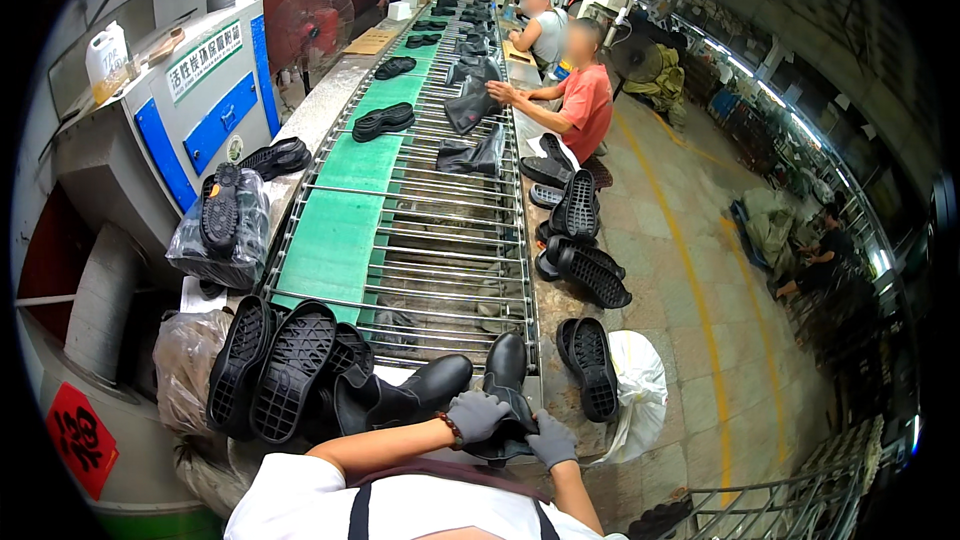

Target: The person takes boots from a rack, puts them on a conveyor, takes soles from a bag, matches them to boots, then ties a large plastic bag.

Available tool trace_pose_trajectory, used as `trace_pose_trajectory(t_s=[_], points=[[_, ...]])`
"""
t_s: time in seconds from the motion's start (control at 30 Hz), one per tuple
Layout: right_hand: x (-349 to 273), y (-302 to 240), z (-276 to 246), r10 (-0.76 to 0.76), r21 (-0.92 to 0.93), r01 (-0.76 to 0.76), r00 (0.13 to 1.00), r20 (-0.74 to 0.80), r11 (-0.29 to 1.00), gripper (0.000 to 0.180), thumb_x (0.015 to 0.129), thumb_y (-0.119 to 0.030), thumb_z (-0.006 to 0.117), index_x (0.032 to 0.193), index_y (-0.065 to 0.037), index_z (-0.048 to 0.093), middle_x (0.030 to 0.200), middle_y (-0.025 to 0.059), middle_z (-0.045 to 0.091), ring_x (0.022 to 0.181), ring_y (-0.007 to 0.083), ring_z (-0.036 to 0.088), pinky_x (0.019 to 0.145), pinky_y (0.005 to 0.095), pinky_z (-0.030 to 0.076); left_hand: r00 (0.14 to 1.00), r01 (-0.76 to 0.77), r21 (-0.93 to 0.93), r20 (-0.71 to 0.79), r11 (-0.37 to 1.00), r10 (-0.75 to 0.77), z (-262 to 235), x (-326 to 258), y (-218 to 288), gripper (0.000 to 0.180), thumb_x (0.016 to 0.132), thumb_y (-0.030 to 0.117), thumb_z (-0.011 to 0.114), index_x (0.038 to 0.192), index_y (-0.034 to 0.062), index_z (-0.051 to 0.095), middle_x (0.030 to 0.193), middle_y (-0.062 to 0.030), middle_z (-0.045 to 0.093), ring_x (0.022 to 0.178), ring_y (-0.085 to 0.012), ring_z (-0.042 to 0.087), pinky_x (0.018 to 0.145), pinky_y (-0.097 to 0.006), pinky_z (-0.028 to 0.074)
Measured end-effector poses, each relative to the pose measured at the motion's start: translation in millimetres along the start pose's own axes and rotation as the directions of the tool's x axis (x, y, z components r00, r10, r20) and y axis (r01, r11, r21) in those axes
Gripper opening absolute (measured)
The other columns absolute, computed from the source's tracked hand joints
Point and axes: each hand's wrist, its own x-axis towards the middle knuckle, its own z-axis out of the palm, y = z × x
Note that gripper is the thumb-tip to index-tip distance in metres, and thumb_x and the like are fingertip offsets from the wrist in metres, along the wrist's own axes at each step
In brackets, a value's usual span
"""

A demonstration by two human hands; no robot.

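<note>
Both my hands wear grey gloves and grip one black boot [506, 370] at the near end of the conveyor. My left hand [476, 415] clasps the boot's shaft from the left. On the shaft's right side sits my right hand [551, 439]. A second black boot [405, 398] lies on its side just left of my hands. Several black rubber soles [283, 368] lean in a row further left.
A green belt [340, 220] and a metal roller rack [455, 240] run away from me, carrying boots and soles. Two seated people [575, 90] work on the right side. Black soles [590, 360] and a white bag [640, 390] lie at the right edge. A blue-grey machine [190, 100] stands left.
</note>
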Motion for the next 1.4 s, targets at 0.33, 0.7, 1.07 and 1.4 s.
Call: trace_pose_trajectory(t_s=[0.33,0.7,1.07,1.4], points=[[18,-11,-23,-0.109,-0.052,0.112,0.992,0.06,0.992,0.025,0.077,-0.028,0.055,0.091,-0.008,0.064,0.092,0.019,0.065,0.083,0.0389,0.062,0.073,0.0464,0.049,0.994,-0.005,-0.271,0.102,0.963,0.034,-11,-2,-24,0.046,0.086,0.043,0.052,0.12,0.0125,0.049,0.104,-0.0153,0.059,0.093,-0.0373,0.059,0.078,-0.047,0.046],[82,-55,-106,-0.156,0.987,0.147,0.978,-0.135,0.067,0.016,0.081,-0.017,0.063,0.086,-0.002,0.063,0.077,-0.0004,0.059,0.07,0.0103,0.055,0.064,0.0274,0.045,0.866,-0.069,-0.942,-0.22,0.328,-0.45,-32,-47,-120,0.041,0.09,0.03,0.057,0.122,0.0039,0.052,0.106,-0.0028,0.056,0.095,-0.0111,0.052,0.086,-0.027,0.045],[42,-126,-248,-0.533,0.807,-0.08,0.788,-0.309,-0.585,0.039,0.095,-0.027,0.047,0.11,0.007,0.056,0.104,0.0196,0.064,0.093,0.0295,0.065,0.083,0.04,0.053,0.927,-0.06,-0.99,-0.104,0.129,-0.361,-30,-37,-139,0.055,0.076,0.007,0.066,0.127,0.003,0.047,0.113,-0.0077,0.054,0.095,-0.0146,0.055,0.08,-0.028,0.048],[25,-157,-254,-0.588,0.851,-0.053,0.745,-0.315,-0.523,0.034,0.096,-0.023,0.045,0.115,0.004,0.052,0.111,0.0183,0.062,0.098,0.0286,0.063,0.087,0.0396,0.051,0.935,-0.316,-0.933,-0.337,0.172,-0.112,-7,28,-84,0.039,0.085,0.013,0.063,0.121,0.0031,0.051,0.117,-0.0082,0.055,0.106,-0.0159,0.051,0.093,-0.031,0.042]])
